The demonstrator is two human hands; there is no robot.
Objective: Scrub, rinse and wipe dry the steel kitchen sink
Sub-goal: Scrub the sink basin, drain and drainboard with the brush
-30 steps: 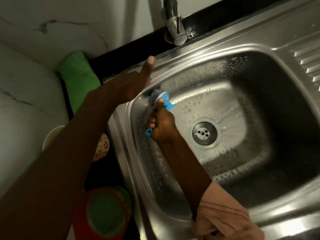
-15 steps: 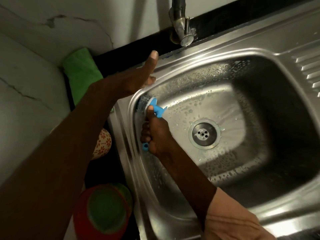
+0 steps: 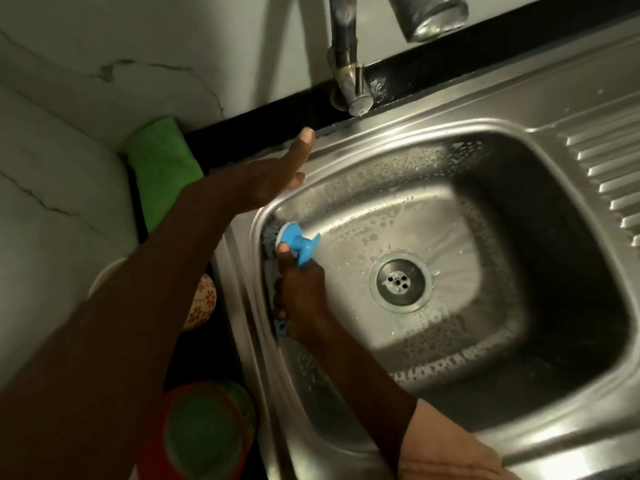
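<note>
At the far left I see a green cloth (image 3: 162,168) lying folded against the white wall, and below it, near the bottom edge, a red and green round container (image 3: 204,434) that is blurred. Between them a small cup with an orange flower pattern (image 3: 202,303) stands just beside the sink, partly hidden by the forearm. My left hand (image 3: 273,181) is flat with straight fingers and rests on the back left corner of the steel sink (image 3: 450,133), on its rim; it holds nothing. Just below it, inside the basin, my right hand (image 3: 301,299) grips the blue handle of the scrub brush (image 3: 294,242). The grey bristle head of the brush presses against the left wall of the basin, close to the top corner. The basin is wet, with soap drops on the floor and the walls. The drain (image 3: 400,280) is in the middle of the floor, to the right of the brush. Above, the tap (image 3: 349,81) hangs over the back rim. At the far right, the ribbed draining board (image 3: 609,174) continues from the sink.
</note>
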